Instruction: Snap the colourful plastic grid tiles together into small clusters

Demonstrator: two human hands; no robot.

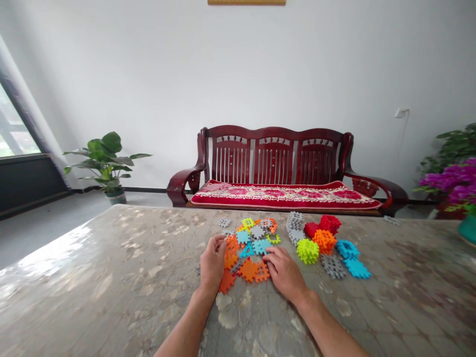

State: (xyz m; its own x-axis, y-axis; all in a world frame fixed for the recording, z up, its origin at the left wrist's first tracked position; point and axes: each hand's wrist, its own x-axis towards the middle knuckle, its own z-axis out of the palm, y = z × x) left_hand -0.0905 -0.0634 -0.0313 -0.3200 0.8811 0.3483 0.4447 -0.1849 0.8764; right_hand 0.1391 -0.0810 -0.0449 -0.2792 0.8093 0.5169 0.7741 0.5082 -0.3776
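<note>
A loose pile of notched plastic building tiles lies on the table between my hands. At its left edge my left hand [213,262] has its fingers curled in beside an orange tile [231,246]; whatever is between the fingertips is hidden. On the right, the fingertips of my right hand [285,271] close on the edge of a light blue tile [261,246]. Nearer to me are a solid orange tile [247,270] and an orange lattice tile [262,271]. A grey tile [257,231] and a yellow-green tile [248,222] lie farther back.
Sorted stacks stand to the right: grey [295,221], red [329,224], orange [325,241], yellow-green [308,251] and blue tiles [357,268]. A patterned cover lies over the table [122,287]. Behind it stands a wooden bench [273,134]; purple flowers [451,181] are at right.
</note>
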